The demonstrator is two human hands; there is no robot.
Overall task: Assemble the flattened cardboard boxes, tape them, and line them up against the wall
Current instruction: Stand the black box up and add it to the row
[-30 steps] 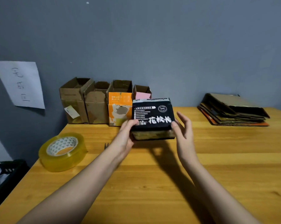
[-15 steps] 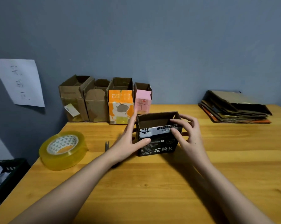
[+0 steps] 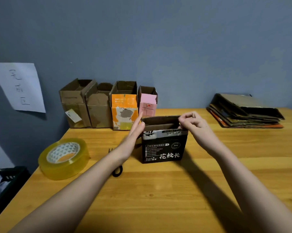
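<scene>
On the table (image 3: 158, 199), right hand (image 3: 194, 123) seemingly pinches black box (image 3: 163, 148).

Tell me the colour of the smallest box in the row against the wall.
Pink front, brown cardboard inside; seen in the head view.

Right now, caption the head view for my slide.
Right hand pinches the black box flap while the open left hand steadies its side.

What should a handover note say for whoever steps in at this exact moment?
Left hand: open, flat against the black box left side.
Right hand: fingers pinch the box's right top flap.
Black box stands upright, top open, mid-table.
Done: four boxes lined against the wall.
Left: move the black box into the row, then assemble and tape the flat stack. Tape roll sits on the left.
</scene>
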